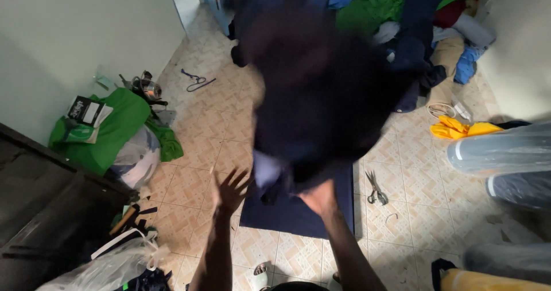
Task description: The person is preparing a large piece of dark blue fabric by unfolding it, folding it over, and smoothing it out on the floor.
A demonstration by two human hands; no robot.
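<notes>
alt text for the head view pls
A person's right hand grips a blurred dark navy cloth lifted over a tiled floor, while the left hand is spread open beside it. Scissors lie nearby.

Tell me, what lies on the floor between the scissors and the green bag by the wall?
In the head view, the flat navy cloth and bare tiles lie between the scissors and the green bag.

The garment (321, 90) in the air is dark navy, and the flat cloth (298, 213) under it is the same navy. The floor (218, 124) has cream tiles with a faint tan diamond pattern. Green fabric (115, 130) lies by the pale wall, yellow cloth (459, 129) at the right, and the scissors (376, 189) are grey.
</notes>
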